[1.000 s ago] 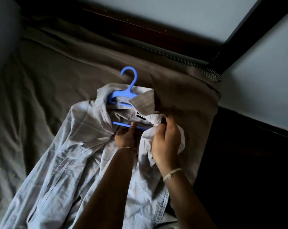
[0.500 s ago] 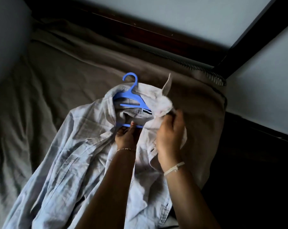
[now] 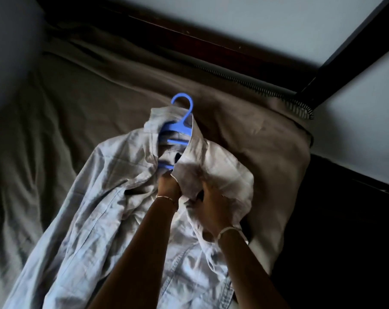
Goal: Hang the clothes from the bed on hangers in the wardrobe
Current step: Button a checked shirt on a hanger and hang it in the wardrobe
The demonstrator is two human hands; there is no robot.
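A pale, light-coloured shirt lies spread on the bed, collar towards the far side. A blue plastic hanger sits inside the collar opening, its hook sticking out above the collar. My left hand reaches into the neck opening just under the hanger's lower bar, fingers curled; the cloth hides what they grip. My right hand grips the shirt's right shoulder fabric, which now lies over the hanger's right arm.
The bed has a grey-brown sheet, rumpled on the left. A dark wooden bed frame runs along the far side against a pale wall. Dark floor lies off the bed's right edge.
My right hand has pulled the shirt's right shoulder over the hanger's right arm, covering it, and dropped lower. The collar now stands round the hanger's neck. My left hand stays at the neck opening.
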